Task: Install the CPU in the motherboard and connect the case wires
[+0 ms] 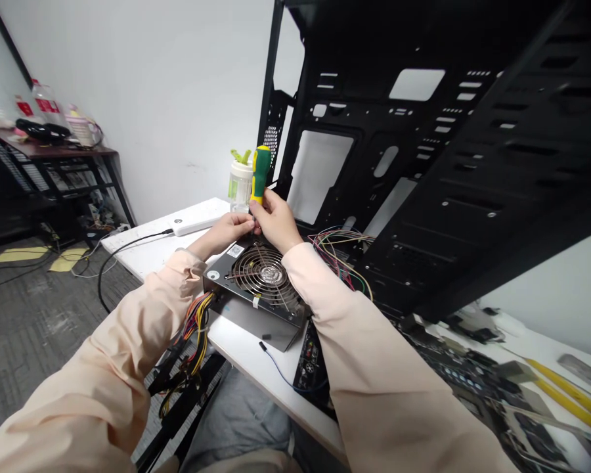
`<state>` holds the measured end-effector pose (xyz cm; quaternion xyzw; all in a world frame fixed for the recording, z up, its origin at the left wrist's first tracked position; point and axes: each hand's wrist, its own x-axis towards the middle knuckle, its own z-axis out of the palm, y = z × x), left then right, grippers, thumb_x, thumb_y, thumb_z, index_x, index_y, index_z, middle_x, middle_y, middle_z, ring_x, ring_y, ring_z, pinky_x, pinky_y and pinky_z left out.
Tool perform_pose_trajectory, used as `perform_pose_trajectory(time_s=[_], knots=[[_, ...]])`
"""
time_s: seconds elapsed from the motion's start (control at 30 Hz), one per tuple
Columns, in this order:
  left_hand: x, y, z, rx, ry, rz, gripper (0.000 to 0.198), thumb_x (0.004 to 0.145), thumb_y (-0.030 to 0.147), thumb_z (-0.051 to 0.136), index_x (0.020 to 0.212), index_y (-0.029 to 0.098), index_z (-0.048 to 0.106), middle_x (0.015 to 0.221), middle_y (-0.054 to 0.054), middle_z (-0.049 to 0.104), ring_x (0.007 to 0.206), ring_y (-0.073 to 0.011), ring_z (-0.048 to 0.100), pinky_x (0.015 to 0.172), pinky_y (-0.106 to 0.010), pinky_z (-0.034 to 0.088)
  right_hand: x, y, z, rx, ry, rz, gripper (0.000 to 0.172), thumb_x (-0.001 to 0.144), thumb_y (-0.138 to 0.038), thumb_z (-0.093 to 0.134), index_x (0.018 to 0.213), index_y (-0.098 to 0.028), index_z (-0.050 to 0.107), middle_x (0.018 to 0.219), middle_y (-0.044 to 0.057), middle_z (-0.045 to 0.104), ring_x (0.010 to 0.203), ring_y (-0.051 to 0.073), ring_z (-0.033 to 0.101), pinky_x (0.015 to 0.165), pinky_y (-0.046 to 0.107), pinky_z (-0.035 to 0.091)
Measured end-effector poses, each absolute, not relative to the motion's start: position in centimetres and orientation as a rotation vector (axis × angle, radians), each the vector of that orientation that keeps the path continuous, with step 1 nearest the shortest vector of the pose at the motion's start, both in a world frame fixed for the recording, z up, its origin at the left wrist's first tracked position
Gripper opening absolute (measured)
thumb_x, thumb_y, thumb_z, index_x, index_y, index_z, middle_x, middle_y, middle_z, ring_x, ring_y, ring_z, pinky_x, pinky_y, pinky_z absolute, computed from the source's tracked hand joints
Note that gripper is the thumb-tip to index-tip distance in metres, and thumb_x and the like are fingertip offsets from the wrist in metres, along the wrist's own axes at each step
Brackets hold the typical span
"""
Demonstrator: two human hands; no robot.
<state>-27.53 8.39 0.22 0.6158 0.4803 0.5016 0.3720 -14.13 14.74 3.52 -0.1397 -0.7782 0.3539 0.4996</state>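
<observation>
My right hand [280,222] is closed round the lower handle of a green and yellow screwdriver [261,169], which stands nearly upright with its handle up. My left hand [225,233] has its fingertips pinched together beside the screwdriver's lower end; what they hold is too small or hidden to tell. Both hands are over the far edge of a grey computer power supply [221,268]. A round wire fan grille [268,274] faces up on its top. A bundle of coloured cables [199,322] hangs from the power supply's near left side. The screwdriver's tip is hidden behind the fingers.
A large black computer case [369,141] stands at the right, with thin coloured wires [342,253] beside it. A lidded cup [240,180] and a white power strip [197,223] are behind my hands. Circuit boards [453,368] and yellow-handled pliers [571,394] lie at the right.
</observation>
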Motion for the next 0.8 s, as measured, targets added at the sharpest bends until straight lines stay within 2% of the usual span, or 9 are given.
perform_pose_trajectory(time_s=[0.1, 0.3, 0.5, 0.7, 0.8], knots=[[-27.54, 8.38, 0.13, 1.567, 1.235, 1.284, 0.030, 0.092, 0.034, 0.058, 0.116, 0.015, 0.057, 0.112, -0.008, 0.061, 0.093, -0.0194, 0.063, 0.078, -0.039, 0.055, -14.07, 14.60, 3.47, -0.362, -1.905, 0.828, 0.024, 0.083, -0.035, 0.061, 0.102, -0.020, 0.062, 0.098, 0.005, 0.066, 0.098, 0.022, 0.061, 0.092, 0.043, 0.049], [-27.57, 8.54, -0.01, 1.526, 1.223, 1.270, 0.032, 0.092, 0.036, 0.057, 0.117, 0.015, 0.057, 0.115, -0.009, 0.060, 0.095, -0.0204, 0.062, 0.080, -0.040, 0.054, -14.43, 14.84, 3.13, -0.350, -1.843, 0.981, 0.025, 0.090, -0.034, 0.051, 0.113, -0.024, 0.055, 0.103, 0.004, 0.066, 0.096, 0.020, 0.063, 0.091, 0.043, 0.050], [-27.60, 8.55, 0.07, 1.553, 1.236, 1.285, 0.031, 0.092, 0.034, 0.058, 0.117, 0.015, 0.057, 0.115, -0.009, 0.060, 0.096, -0.0207, 0.062, 0.081, -0.041, 0.054, -14.13, 15.18, 3.36, -0.380, -1.872, 0.826, 0.021, 0.087, -0.036, 0.057, 0.102, -0.022, 0.062, 0.105, 0.006, 0.064, 0.103, 0.022, 0.060, 0.096, 0.043, 0.047], [-27.51, 8.33, 0.16, 1.571, 1.268, 1.301, 0.029, 0.092, 0.033, 0.058, 0.115, 0.015, 0.058, 0.111, -0.008, 0.062, 0.091, -0.0188, 0.063, 0.077, -0.038, 0.055, -14.35, 15.22, 3.34, -0.345, -1.864, 0.889, 0.028, 0.090, -0.032, 0.053, 0.116, -0.023, 0.058, 0.100, 0.005, 0.067, 0.101, 0.021, 0.061, 0.095, 0.042, 0.048], [-27.38, 8.43, 0.15, 1.571, 1.289, 1.320, 0.029, 0.092, 0.033, 0.058, 0.114, 0.015, 0.058, 0.110, -0.007, 0.062, 0.090, -0.0184, 0.063, 0.076, -0.037, 0.055, -14.28, 15.21, 3.29, -0.356, -1.875, 0.843, 0.026, 0.088, -0.035, 0.056, 0.110, -0.022, 0.061, 0.102, 0.006, 0.067, 0.101, 0.022, 0.061, 0.095, 0.043, 0.047]])
